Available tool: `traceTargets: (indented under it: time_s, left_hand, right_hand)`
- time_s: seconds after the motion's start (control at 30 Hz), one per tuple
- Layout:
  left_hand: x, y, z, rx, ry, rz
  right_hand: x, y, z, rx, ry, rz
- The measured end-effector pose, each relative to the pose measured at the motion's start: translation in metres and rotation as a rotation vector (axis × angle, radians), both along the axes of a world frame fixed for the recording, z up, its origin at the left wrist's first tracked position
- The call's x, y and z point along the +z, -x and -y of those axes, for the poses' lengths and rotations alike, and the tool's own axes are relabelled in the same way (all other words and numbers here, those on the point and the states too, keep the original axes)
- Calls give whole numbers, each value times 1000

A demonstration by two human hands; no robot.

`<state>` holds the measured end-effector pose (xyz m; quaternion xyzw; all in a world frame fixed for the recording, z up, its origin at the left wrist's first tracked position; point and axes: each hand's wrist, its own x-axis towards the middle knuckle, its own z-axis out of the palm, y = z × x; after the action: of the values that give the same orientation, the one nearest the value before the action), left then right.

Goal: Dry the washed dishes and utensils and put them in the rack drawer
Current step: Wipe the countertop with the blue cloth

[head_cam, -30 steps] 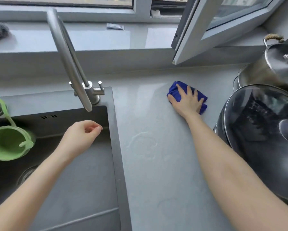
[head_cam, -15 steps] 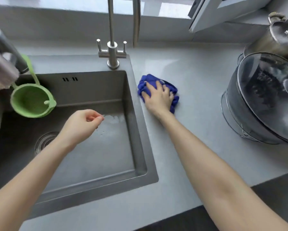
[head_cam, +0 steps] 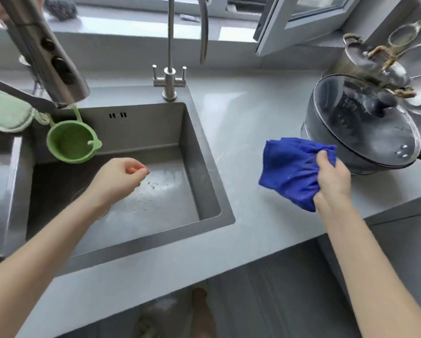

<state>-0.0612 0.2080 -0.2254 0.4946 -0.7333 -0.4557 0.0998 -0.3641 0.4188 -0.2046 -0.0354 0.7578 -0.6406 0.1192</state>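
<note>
My right hand [head_cam: 331, 176] grips a crumpled blue cloth [head_cam: 290, 170] and holds it lifted just above the grey countertop [head_cam: 248, 118], right of the sink. My left hand [head_cam: 121, 179] hovers over the wet sink basin [head_cam: 156, 191], its fingers loosely curled with thumb and fingertips nearly touching, holding nothing. A metal pot with a glass lid [head_cam: 360, 123] stands on the counter just behind the cloth. More steel pots and lids [head_cam: 385, 57] are stacked at the far right.
A green silicone strainer [head_cam: 71, 141] hangs at the sink's left rim below a large pull-out faucet head [head_cam: 46, 52]. A slim tap [head_cam: 169, 81] stands behind the basin. A green mat [head_cam: 4, 111] with a dark utensil lies at left. An open window sash [head_cam: 299, 18] overhangs the counter.
My right hand stopped pressing the cloth flat on the counter, gathered it up and lifted it to the right, toward the lidded pot. The view pulled back; my left hand stayed over the sink.
</note>
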Motion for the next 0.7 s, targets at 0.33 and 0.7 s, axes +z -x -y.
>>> traceTargets:
  time_s: [0.33,0.7]
  left_hand:
    - [4,52,-27,-114,-4,3]
    - [4,60,-38,-21,-32,-49]
  right_hand:
    - [-91,44,-82,257,-1054,-388]
    - [-101,-132,68,452,-629,-655]
